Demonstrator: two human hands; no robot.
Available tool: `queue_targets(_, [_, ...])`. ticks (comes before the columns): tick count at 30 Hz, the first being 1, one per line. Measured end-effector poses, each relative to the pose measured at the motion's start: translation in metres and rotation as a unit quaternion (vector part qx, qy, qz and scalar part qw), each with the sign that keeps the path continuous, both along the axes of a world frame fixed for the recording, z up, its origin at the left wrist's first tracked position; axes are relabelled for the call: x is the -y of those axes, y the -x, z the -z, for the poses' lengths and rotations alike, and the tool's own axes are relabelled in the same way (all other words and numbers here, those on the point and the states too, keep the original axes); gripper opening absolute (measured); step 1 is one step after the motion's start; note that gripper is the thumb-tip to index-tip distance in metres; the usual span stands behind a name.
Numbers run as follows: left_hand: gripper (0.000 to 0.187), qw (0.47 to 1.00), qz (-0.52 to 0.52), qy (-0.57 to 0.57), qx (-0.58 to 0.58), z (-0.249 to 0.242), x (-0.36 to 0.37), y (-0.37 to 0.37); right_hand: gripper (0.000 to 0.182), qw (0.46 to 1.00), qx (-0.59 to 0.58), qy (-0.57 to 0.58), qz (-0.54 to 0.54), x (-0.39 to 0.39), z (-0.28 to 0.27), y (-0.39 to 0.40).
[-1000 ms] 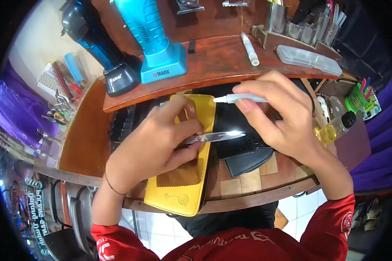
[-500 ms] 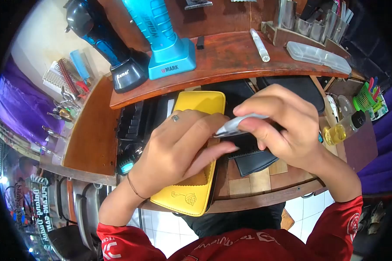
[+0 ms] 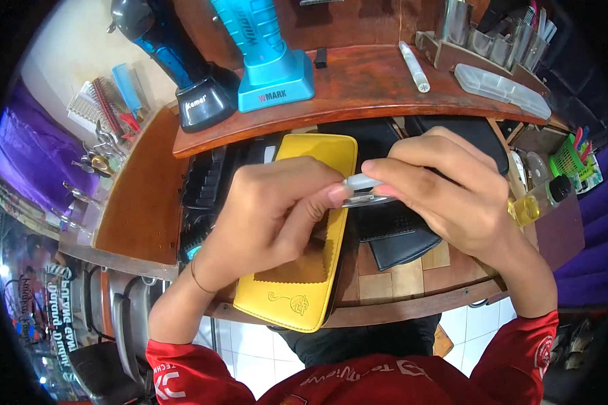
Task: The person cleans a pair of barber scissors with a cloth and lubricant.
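Observation:
Between my two hands is a small whitish, folded-looking piece [image 3: 362, 182] with a shiny, metal-looking strip along its lower edge; I cannot tell exactly what it is. My left hand [image 3: 267, 209] pinches its left end between thumb and forefinger. Its right end sits in the closed fingers of my right hand [image 3: 449, 189]. Below them lies a yellow case [image 3: 287, 304] with an embossed emblem and a brown zigzag-edged cloth on it. Black leather-like pouches [image 3: 402, 251] lie right of the case, partly hidden by my right hand.
A black Kemei clipper stand [image 3: 209, 101] and a blue WMARK one [image 3: 277, 84] stand on the raised wooden shelf [image 3: 358, 88]. There too are a white pen-like tube [image 3: 413, 67], a clear plastic case [image 3: 500, 91] and metal tool cups [image 3: 479, 40]. An oil bottle [image 3: 525, 209] stands at right.
My left hand has turned and now pinches the left end of the whitish piece with its thumb. The piece is now more level. The whole view has shifted slightly.

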State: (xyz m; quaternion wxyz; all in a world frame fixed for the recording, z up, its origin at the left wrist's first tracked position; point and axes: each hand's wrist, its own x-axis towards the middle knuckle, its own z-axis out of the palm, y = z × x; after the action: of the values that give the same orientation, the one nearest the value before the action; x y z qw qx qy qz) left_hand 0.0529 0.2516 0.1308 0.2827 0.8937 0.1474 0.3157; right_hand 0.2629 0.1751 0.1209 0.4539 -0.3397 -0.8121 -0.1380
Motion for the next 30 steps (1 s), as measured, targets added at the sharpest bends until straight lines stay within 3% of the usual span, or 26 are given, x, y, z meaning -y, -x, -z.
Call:
queue_targets(4, [0.018, 0.998, 0.062, 0.018, -0.029, -0.008, -0.01, 0.006, 0.032, 0.996, 0.052, -0.069, -0.004, 0.0, -0.004, -0.001])
queue_targets(6, [0.026, 0.973, 0.121, 0.188, -0.063, -0.008, -0.012, 0.01, 0.033, 0.994, 0.067, -0.089, -0.016, 0.001, -0.007, 0.002])
queue_targets(7, [0.029, 0.968, 0.134, 0.208, -0.05, -0.006, -0.013, 0.01, 0.032, 0.994, 0.064, -0.087, -0.013, 0.003, -0.008, 0.003])
queue_targets(14, [0.03, 0.975, 0.142, 0.159, -0.069, -0.005, -0.025, 0.015, 0.029, 0.991, 0.075, -0.114, -0.001, 0.001, -0.009, 0.003])
queue_targets(17, [0.035, 0.947, 0.155, 0.275, -0.061, -0.005, -0.039, 0.026, 0.026, 0.999, 0.027, -0.04, 0.022, 0.004, -0.014, -0.005])
queue_targets(20, [0.036, 0.963, 0.102, 0.238, -0.074, -0.011, -0.039, 0.026, 0.022, 0.995, -0.015, 0.02, 0.097, 0.005, -0.013, -0.007])
queue_targets(22, [0.035, 0.963, 0.103, 0.241, -0.069, -0.013, -0.038, 0.028, 0.019, 0.994, -0.02, 0.034, 0.101, 0.004, -0.011, -0.008])
queue_targets(25, [0.032, 0.962, 0.061, 0.244, -0.11, -0.023, -0.03, 0.028, 0.011, 0.981, -0.065, 0.169, 0.073, 0.006, -0.007, -0.01])
queue_targets(28, [0.026, 0.975, 0.012, 0.176, -0.136, -0.019, -0.022, 0.022, 0.006, 0.969, -0.104, 0.219, 0.054, 0.008, -0.01, -0.009])
queue_targets(30, [0.02, 0.995, -0.029, -0.03, -0.089, -0.005, -0.017, 0.011, 0.004, 0.966, -0.114, 0.228, 0.046, 0.007, -0.008, -0.01])
